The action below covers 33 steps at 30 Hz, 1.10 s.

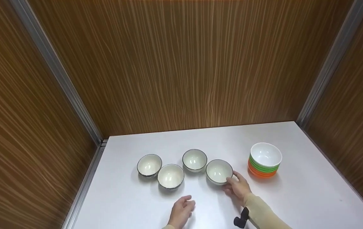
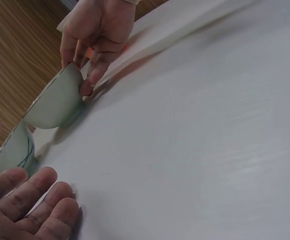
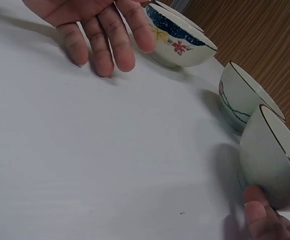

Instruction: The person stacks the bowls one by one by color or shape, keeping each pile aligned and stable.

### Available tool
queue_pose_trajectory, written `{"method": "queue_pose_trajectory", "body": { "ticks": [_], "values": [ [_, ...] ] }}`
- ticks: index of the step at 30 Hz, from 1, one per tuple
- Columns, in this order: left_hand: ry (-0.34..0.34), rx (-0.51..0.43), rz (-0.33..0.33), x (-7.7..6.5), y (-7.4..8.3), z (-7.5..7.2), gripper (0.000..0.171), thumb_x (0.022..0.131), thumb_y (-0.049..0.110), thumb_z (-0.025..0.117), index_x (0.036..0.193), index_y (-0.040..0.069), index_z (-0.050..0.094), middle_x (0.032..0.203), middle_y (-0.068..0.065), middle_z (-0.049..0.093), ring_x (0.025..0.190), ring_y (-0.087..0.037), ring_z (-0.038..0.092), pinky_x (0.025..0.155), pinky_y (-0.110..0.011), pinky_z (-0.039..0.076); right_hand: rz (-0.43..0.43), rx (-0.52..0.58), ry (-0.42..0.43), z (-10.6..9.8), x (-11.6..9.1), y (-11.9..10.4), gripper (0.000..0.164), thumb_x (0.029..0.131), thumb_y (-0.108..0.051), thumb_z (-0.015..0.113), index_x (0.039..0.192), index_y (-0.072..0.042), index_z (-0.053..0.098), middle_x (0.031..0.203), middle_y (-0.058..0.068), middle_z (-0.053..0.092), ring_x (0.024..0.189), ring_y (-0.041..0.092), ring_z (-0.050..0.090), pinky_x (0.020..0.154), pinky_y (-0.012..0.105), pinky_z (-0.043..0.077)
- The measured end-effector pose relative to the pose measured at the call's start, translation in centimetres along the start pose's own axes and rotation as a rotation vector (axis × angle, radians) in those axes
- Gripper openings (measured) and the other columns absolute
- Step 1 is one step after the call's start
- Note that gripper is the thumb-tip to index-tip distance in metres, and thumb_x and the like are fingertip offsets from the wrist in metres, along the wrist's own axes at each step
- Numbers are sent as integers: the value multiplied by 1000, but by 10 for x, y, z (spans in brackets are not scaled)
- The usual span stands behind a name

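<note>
Near the middle of the white table, a pale bowl with a dark rim has my right hand at its right side. The right thumb lies at the rim while the other fingers curl under the bowl's wall, as the right wrist view shows. My left hand hovers near the table's front with fingers apart and nothing in them; its fingers are loosely bent in the left wrist view. Just left of the gripped bowl stands a similar bowl.
Further left are two more pale bowls, one at the front and one behind it; the right wrist view shows a flower-painted bowl. A stack of white, green and orange bowls stands at right. Wood-grain panels enclose the table.
</note>
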<state>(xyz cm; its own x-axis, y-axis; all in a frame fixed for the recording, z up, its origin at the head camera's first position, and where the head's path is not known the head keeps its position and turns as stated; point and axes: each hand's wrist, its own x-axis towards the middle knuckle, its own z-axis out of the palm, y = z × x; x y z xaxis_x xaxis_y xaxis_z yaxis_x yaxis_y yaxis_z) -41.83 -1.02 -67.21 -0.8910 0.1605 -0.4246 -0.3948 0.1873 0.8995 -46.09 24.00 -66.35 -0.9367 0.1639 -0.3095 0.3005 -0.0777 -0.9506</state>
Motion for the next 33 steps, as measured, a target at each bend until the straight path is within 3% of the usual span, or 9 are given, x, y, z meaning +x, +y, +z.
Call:
{"method": "queue_pose_trajectory", "body": {
  "ticks": [6,10,13,19,24,29,33],
  "values": [
    [16,68,35,2,2,6,73,81,38,65,136,2,35,112,-6,59,99,-23,57,82,-44,49,22,-40,-41,-4,-9,6,63,91,-18,51,143,-4,19,93,19,65,84,32,64,69,39,54],
    [37,117,102,1,-1,11,79,77,35,71,137,2,33,117,-9,56,107,-26,53,86,-45,47,64,-107,-93,-5,-19,9,65,91,-24,52,143,-4,18,94,14,65,85,27,63,71,37,54],
    [12,153,142,1,-5,15,86,74,34,74,140,2,28,123,-11,53,113,-29,49,90,-46,44,83,-135,-141,-4,-28,11,68,91,-26,53,143,-3,17,95,12,65,86,25,63,72,37,53],
    [-78,181,153,2,-13,18,101,67,33,78,144,6,18,132,-10,45,118,-35,42,95,-49,40,89,-170,-226,-2,-43,17,72,89,-29,55,144,-2,16,93,11,65,85,23,62,74,37,53],
    [-97,203,204,3,-16,19,111,62,33,82,146,8,12,134,-8,41,120,-30,41,96,-46,39,69,-228,-265,-2,-49,22,72,89,-34,54,143,-1,19,97,9,63,88,22,61,79,39,51],
    [-82,227,249,0,-20,24,119,58,39,83,147,15,9,146,-8,24,127,-31,33,99,-47,36,52,-218,-329,-5,-52,27,69,91,-43,49,142,-3,26,102,10,63,92,22,60,89,48,45],
    [-45,259,268,-3,-21,28,120,55,44,83,147,18,10,148,-8,21,129,-34,29,100,-53,31,1,-219,-375,-10,-51,32,60,91,-48,45,133,-4,44,103,9,65,94,22,61,93,52,40]
  ]
}}
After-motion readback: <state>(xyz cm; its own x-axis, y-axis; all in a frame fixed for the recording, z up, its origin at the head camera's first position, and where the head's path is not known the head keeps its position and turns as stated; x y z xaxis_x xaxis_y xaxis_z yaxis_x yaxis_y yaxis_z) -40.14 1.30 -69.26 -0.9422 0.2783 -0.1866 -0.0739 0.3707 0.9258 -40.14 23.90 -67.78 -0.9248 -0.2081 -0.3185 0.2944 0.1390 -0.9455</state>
